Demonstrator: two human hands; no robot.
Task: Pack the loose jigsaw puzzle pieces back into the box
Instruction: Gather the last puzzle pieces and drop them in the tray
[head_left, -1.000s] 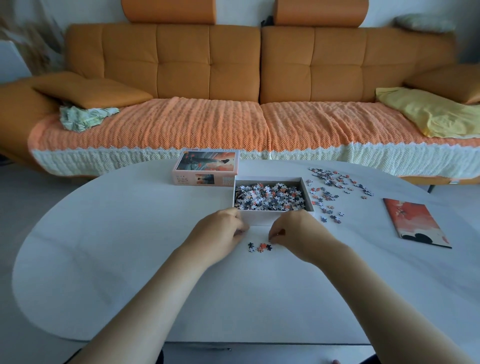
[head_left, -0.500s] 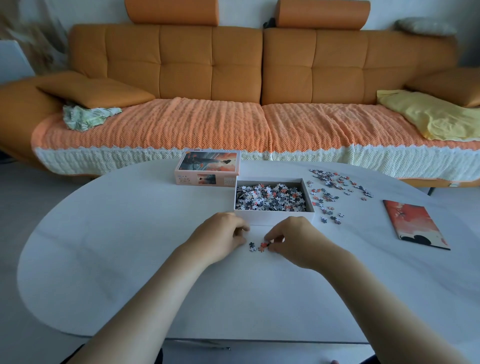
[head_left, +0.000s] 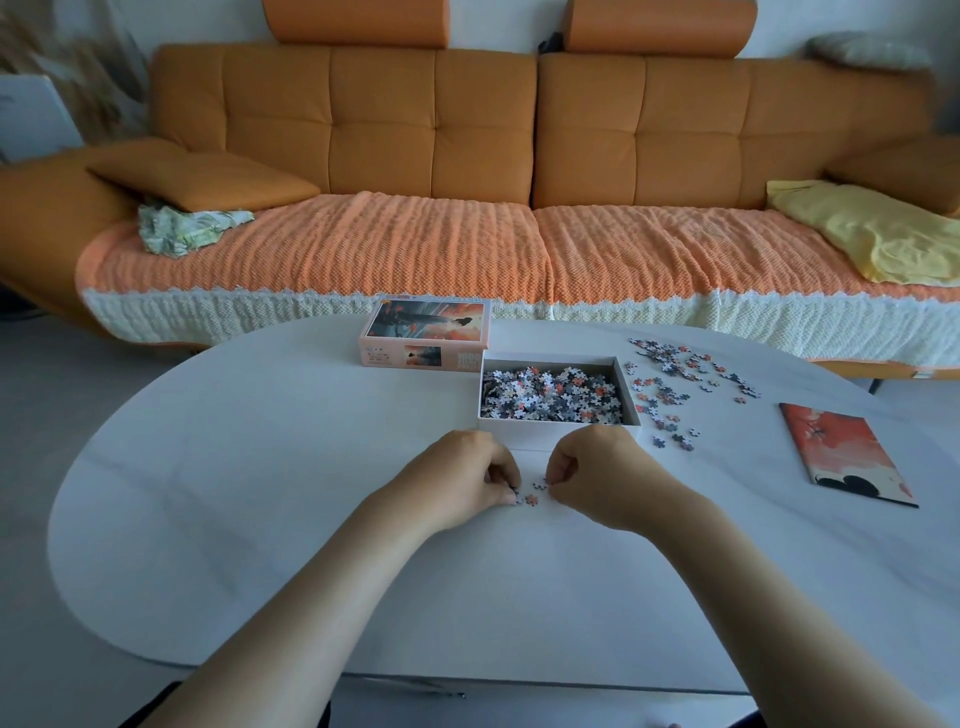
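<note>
The open white box (head_left: 558, 439) stands mid-table, filled with grey, white and orange puzzle pieces (head_left: 551, 397). Just in front of it my two hands meet over a few loose pieces (head_left: 531, 499) on the table. My left hand (head_left: 462, 480) is curled, its fingertips pinching a dark piece at the left of this small group. My right hand (head_left: 605, 475) is curled too, thumb and forefinger closed on the edge of a pale piece. More loose pieces (head_left: 670, 387) lie scattered to the right of the box.
The box lid (head_left: 426, 332) with its picture sits behind and left of the box. An orange printed sheet (head_left: 847, 452) lies at the right of the white oval table (head_left: 260, 493). An orange sofa (head_left: 519, 156) runs behind the table.
Both hands have drawn closer together around the small group of pieces in front of the box. The left fingertips now reach the leftmost piece; the right hand has shifted slightly left.
</note>
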